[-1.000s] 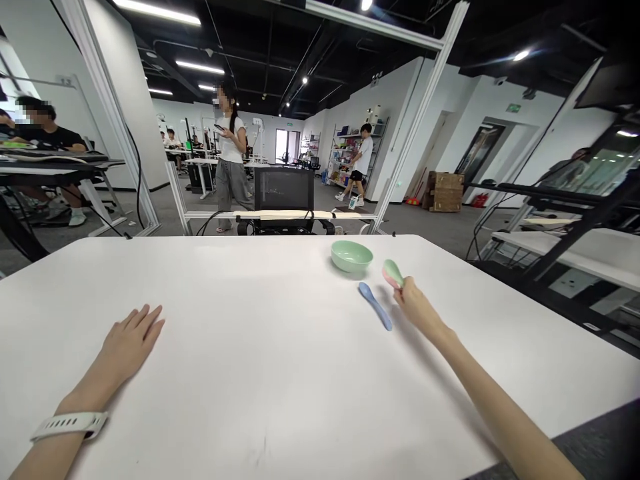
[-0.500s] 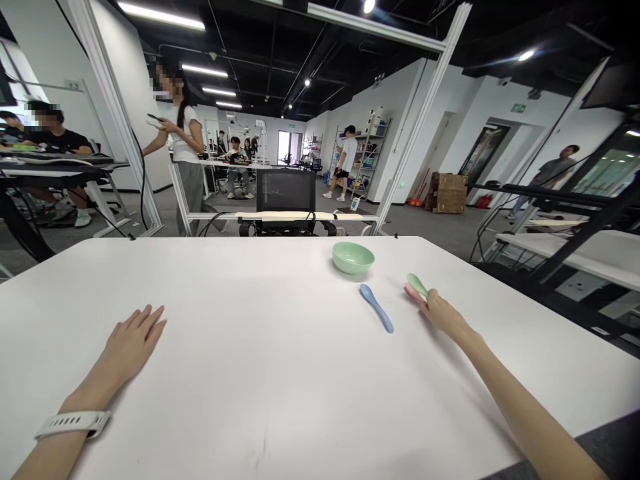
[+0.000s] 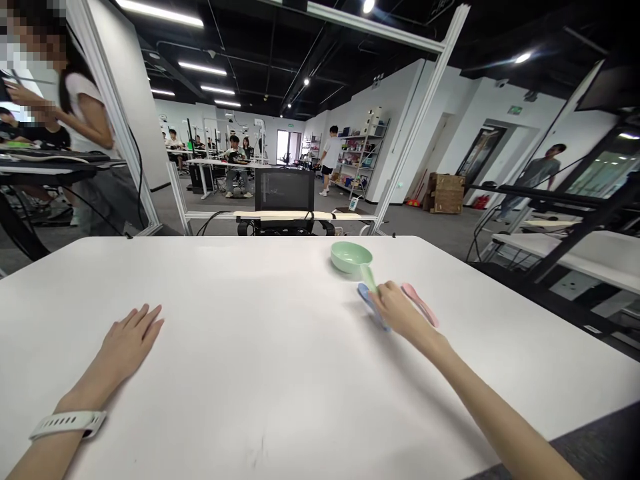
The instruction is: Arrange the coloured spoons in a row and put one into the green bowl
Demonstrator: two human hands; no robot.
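The right hand (image 3: 399, 311) grips the green spoon (image 3: 369, 278), partly hiding the blue spoon (image 3: 364, 293); the left hand (image 3: 129, 341) lies flat and outstretched on the tabletop (image 3: 240, 373). The pink spoon (image 3: 421, 305) lies right of the blue one, the bowl (image 3: 347, 264) beyond both.

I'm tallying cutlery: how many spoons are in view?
3: a green spoon in the right hand, a blue spoon on the table partly hidden behind that hand, and, farther right, a pink spoon. No others show.
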